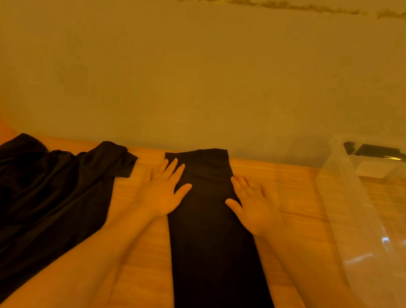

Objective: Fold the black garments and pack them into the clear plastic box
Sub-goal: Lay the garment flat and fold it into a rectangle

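A long, narrow black garment (pixel 213 234) lies flat on the wooden table, running from the near edge to the wall. My left hand (pixel 165 190) rests flat with straight fingers on its left edge near the far end. My right hand (pixel 252 206) lies flat on its right edge, fingers spread. A second black garment (pixel 32 194) lies rumpled and unfolded at the left of the table. The clear plastic box (pixel 369 231) stands at the right, close to my right forearm.
The wooden table (pixel 133 262) ends against a plain wall (pixel 208 75) just beyond the garments. A black latch or handle (pixel 381 152) shows on the box's far rim. Bare wood shows between the two garments.
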`<state>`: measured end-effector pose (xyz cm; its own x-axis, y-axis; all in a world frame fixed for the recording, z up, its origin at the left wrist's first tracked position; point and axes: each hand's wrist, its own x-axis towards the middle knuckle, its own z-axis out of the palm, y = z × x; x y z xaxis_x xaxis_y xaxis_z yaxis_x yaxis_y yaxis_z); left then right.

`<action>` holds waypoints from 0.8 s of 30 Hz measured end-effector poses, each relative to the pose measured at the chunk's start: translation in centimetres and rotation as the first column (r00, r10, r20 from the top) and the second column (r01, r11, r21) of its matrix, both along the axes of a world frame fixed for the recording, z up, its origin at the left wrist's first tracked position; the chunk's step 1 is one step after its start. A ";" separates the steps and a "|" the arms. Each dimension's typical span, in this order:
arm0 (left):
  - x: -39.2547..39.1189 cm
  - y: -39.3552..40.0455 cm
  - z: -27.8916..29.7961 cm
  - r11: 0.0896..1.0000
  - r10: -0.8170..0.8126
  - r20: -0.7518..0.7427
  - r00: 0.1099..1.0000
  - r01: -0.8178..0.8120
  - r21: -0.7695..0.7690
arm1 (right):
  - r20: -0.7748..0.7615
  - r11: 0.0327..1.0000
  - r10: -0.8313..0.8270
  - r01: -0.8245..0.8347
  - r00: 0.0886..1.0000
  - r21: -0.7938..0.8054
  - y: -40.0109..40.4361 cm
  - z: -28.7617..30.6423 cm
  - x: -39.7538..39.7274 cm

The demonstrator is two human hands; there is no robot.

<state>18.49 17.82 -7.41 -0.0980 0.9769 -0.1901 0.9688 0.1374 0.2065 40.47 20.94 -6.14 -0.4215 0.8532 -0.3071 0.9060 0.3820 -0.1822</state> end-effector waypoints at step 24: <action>4.6 -12.8 3.8 0.957 -0.283 0.100 0.954 0.275 0.088 | -0.292 0.985 0.171 -0.154 0.941 0.078 -8.0 2.3 -0.1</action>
